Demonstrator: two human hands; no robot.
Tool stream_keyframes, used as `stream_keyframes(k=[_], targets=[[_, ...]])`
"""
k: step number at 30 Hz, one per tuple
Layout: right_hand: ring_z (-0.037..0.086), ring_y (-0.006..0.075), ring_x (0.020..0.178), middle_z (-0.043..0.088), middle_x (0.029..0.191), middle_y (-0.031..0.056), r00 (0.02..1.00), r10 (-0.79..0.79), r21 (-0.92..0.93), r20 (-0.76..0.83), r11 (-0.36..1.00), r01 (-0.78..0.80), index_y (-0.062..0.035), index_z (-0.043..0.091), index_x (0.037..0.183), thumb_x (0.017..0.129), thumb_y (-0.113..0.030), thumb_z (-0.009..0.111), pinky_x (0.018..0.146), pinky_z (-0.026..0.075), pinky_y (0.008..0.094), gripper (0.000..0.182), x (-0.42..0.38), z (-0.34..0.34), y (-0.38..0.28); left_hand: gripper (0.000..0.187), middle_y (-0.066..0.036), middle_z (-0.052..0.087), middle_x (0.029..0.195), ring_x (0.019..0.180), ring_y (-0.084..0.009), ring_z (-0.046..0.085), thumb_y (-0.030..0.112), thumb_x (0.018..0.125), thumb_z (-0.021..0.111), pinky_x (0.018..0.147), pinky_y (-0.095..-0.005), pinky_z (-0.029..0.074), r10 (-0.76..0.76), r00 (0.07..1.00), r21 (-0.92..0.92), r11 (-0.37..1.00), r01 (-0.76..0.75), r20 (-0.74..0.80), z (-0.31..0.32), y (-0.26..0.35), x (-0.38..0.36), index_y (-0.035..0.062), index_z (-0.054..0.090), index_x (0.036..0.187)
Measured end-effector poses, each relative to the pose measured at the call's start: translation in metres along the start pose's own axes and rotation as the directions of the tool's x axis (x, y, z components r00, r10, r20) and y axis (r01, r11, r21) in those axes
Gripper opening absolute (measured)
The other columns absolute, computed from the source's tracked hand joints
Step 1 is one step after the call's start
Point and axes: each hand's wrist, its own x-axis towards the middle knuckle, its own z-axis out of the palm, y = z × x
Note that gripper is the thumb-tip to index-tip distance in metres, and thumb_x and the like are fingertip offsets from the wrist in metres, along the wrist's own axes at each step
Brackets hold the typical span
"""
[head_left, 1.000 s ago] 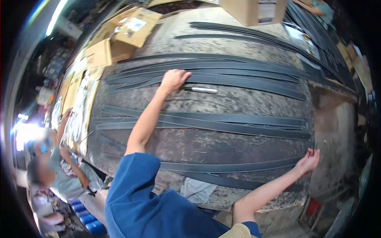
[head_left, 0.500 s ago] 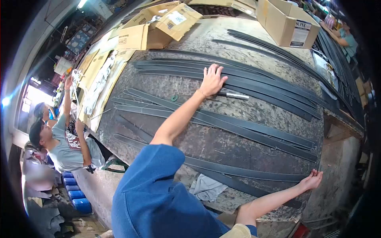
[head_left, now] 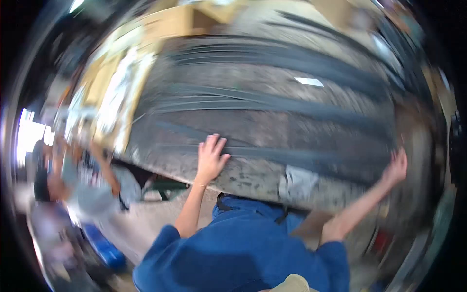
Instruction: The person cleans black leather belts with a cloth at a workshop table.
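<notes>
My left hand (head_left: 210,161) lies with fingers spread at the near part of the worktable, by the left end of the nearest dark strip (head_left: 272,155). At the table's right edge, my right hand (head_left: 396,167) is closed near the right end of that strip; blur hides what its fingers hold. More long dark strips (head_left: 282,108) run across the middle of the table, and another bundle (head_left: 292,58) lies farther back. A grey cloth (head_left: 297,182) rests near the front edge between my hands.
An open cardboard box (head_left: 168,23) stands at the back left, another box (head_left: 333,12) at the back right. Flattened cardboard (head_left: 138,92) lies along the left side. A person in a grey shirt (head_left: 99,194) is at the left, above a blue container (head_left: 104,247).
My left hand has left the far bundle and come back toward me, to the near strip. The view has shifted and blurred. My right hand remains near the right edge, now raised slightly.
</notes>
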Motion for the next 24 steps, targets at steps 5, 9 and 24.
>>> stream_keyframes(k=[5, 9, 24], targets=[[0.060, 0.0103, 0.068, 0.068, 0.091, 0.0060, 0.989, -0.129, -0.213, -0.072, 0.971, 0.111, 0.0013, 0.068, 0.106, 0.090, -0.018, 0.068, 0.065, 0.052, 0.0259, 0.025, -0.112, -0.090, -0.040, 0.048, -0.021, 0.042, 0.139, 0.130, -0.0374, 0.039, 0.023, 0.083, 0.067, 0.106, -0.0509, 0.030, 0.084, 0.993, -0.053, 0.995, -0.079, 0.084, 0.015, -0.007, 0.013, 0.0041, 0.055, 0.126], [0.061, 0.0116, 0.067, 0.067, 0.087, 0.0070, 0.980, -0.026, -0.061, -0.199, 0.998, 0.014, 0.0037, 0.065, 0.105, 0.090, -0.011, 0.068, 0.062, 0.053, 0.0265, 0.021, -0.185, -0.152, -0.044, 0.042, -0.021, 0.047, 0.134, 0.126, -0.0381, 0.043, 0.021, 0.086, 0.065, 0.106, -0.0479, 0.033, 0.398, 0.914, -0.381, 0.860, -0.341, 0.080, -0.012, 0.074, 0.032, 0.0033, 0.056, 0.123], [0.060, 0.0107, 0.065, 0.067, 0.085, 0.0073, 0.885, 0.406, 0.216, -0.227, 0.907, -0.361, 0.0017, 0.065, 0.097, 0.091, -0.013, 0.065, 0.060, 0.053, 0.0256, 0.015, -0.227, -0.177, 0.033, 0.026, -0.012, 0.054, 0.096, 0.094, -0.0313, 0.050, 0.022, 0.082, 0.067, 0.080, -0.0425, 0.042, 0.690, 0.724, -0.557, 0.603, -0.571, 0.006, 0.086, 0.212, 0.033, 0.0035, 0.061, 0.098]])
